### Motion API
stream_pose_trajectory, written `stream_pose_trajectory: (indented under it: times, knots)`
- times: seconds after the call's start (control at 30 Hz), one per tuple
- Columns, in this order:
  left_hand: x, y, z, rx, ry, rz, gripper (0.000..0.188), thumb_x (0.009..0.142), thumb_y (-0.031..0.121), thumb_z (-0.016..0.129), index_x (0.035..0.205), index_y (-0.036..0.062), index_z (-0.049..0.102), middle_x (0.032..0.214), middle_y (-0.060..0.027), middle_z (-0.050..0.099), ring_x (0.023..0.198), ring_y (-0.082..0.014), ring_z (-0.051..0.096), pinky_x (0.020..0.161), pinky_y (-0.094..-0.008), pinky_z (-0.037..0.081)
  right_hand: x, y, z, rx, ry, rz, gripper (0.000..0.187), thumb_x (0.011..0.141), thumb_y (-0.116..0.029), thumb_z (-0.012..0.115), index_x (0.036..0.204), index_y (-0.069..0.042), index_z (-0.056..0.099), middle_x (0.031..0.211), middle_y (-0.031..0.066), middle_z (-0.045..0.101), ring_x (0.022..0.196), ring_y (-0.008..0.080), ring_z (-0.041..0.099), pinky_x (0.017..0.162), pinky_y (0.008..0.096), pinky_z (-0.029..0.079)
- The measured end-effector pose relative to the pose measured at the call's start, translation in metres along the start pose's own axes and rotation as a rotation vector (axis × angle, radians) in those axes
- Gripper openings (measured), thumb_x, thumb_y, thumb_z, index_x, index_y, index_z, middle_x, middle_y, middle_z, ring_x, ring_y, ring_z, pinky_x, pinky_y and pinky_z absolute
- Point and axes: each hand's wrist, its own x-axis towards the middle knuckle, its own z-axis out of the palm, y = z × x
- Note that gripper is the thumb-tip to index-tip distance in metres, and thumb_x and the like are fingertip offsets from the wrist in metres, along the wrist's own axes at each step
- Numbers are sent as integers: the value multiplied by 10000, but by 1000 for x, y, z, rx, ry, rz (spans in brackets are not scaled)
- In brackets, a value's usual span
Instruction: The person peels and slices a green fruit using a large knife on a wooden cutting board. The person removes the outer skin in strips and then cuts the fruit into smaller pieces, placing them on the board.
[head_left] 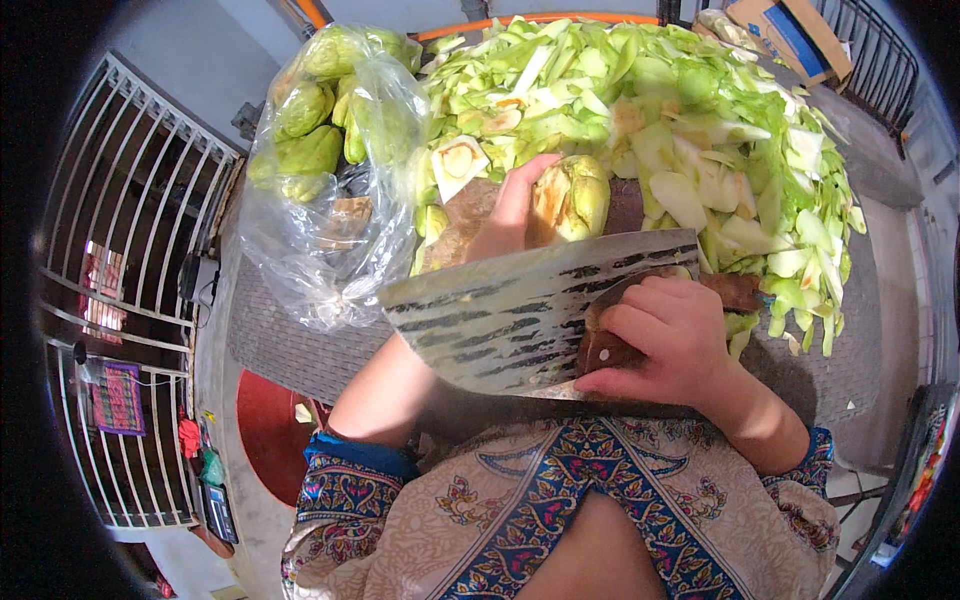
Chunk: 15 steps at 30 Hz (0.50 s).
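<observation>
steel fills the middle of your view: your right hand (668, 345) is clenched around the dark wooden handle of a broad, streaked steel cleaver (530, 310), its blade flat and pointing toward your left. just beyond the blade, your left hand (512, 215) is curled against a partly peeled green mango (572, 198), holding it on the brown chopping board (462, 225). past it spreads a heap of pale green mango peels and slices (690, 120). on your left, a clear plastic bag (330, 180) holds whole green mangoes.
</observation>
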Motion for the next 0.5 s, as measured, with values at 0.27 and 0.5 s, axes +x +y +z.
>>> stream_pose_trajectory:
  times: [0.27, 0.5]
  knots:
    - [-1, 24, 7, -49, 77, -8, 750, 733, 126, 751, 1366, 13, 365, 1257, -162, 481, 1168, -248, 499, 1004, -323, 390, 0, -5, -7, -11, -30, -29, 469, 639, -541, 757, 671, -131, 531, 621, 22, 491, 559, 221, 559, 507, 341, 422]
    - [3, 25, -6, -162, 175, -89, 936, 631, 169, 783, 1400, 20, 269, 1235, -154, 483, 1126, -281, 511, 1004, -382, 409, -2, 48, -13, 27, 26, 319, 488, 771, -529, 676, 669, -65, 568, 634, 118, 556, 596, 330, 572, 536, 404, 430]
